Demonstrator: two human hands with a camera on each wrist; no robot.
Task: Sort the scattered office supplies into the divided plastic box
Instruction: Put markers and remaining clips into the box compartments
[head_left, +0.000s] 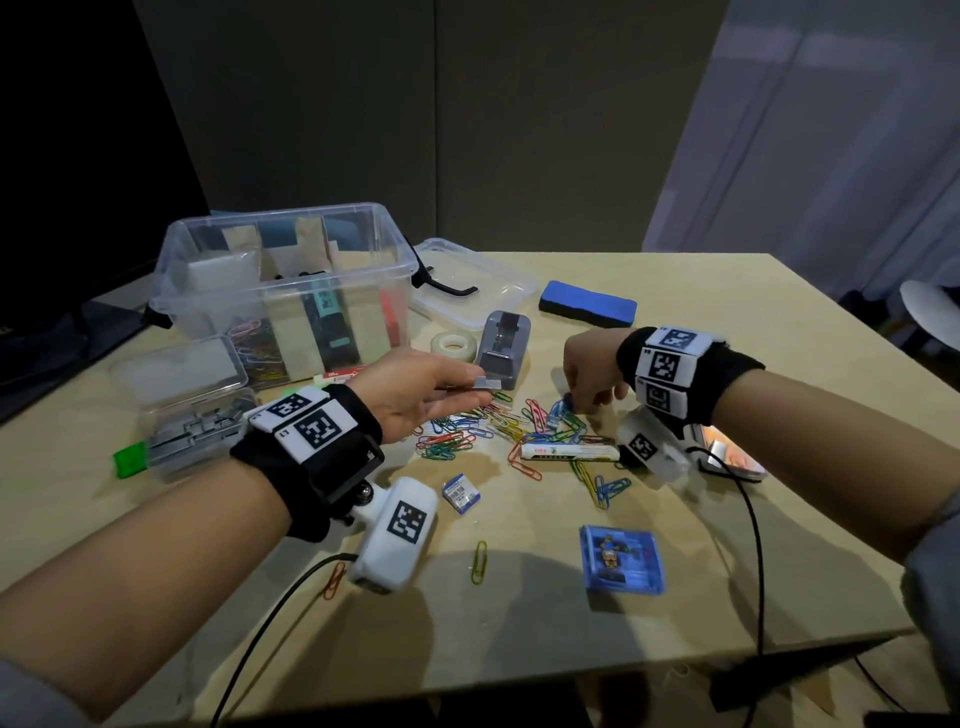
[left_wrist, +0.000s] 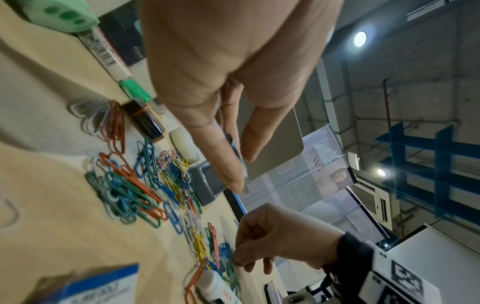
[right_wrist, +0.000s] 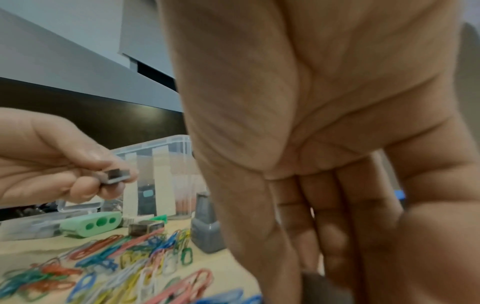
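My left hand (head_left: 415, 387) pinches a staple strip (right_wrist: 114, 176) just right of the box (head_left: 283, 286). My right hand (head_left: 589, 371), further right, pinches into the clips (head_left: 498, 426). The brittle strip could snap or slip; tangled clips may drag along.

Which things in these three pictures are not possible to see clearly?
- Right hand fingertips: head view, hidden behind its own knuckles; right wrist view, blurred, so its grasp is unclear.
- Print on the small blue box: head view, too small.
- Grey strip pinched by the left hand: blurred everywhere.
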